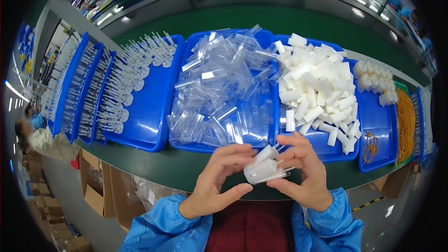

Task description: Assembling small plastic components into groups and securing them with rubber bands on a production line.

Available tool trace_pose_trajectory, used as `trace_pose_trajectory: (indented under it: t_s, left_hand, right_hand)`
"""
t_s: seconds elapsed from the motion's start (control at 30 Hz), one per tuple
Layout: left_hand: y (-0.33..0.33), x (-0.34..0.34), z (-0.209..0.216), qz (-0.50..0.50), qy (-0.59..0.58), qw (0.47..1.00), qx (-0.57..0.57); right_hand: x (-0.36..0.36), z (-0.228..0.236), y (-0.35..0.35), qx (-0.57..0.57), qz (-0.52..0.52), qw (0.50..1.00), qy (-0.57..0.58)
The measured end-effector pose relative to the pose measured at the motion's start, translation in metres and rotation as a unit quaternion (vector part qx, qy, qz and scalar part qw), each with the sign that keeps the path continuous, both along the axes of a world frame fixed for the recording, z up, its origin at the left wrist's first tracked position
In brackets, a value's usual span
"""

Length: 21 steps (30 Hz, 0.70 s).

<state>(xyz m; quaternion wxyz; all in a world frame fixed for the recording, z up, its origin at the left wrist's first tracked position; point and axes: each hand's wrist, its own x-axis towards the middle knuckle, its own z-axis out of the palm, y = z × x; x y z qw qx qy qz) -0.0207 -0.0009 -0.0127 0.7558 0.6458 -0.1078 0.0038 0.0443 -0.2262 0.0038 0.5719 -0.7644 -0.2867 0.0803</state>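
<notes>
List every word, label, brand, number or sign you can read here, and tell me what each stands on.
No readable text anywhere in this view.
White pieces between the left hand and right hand: no lettering can be made out.
Cardboard boxes at lower left: too small and blurred to tell whether they carry print.
Striped floor tape at lower right: yellow and black, no words visible.

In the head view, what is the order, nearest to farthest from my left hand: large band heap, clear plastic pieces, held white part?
1. Held white part: immediately right.
2. Clear plastic pieces: straight ahead.
3. Large band heap: far right.
</notes>
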Motion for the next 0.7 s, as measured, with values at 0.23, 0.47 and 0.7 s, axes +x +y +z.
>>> trace_pose_trajectory:
  t_s: [0.23,0.47,0.7]
  left_hand:
    - [0.02,-0.017,-0.012,-0.046,0.071,0.996,-0.042]
    - [0.027,-0.014,-0.015,0.138,0.059,0.989,-0.008]
    - [0.03,-0.012,-0.024,0.144,0.017,0.989,-0.03]
  right_hand:
    - [0.01,-0.003,0.023,-0.001,0.111,0.994,-0.022]
    - [0.064,-0.016,0.071,-0.231,-0.069,0.917,-0.319]
    - [0.065,-0.013,0.073,-0.253,-0.057,0.925,-0.278]
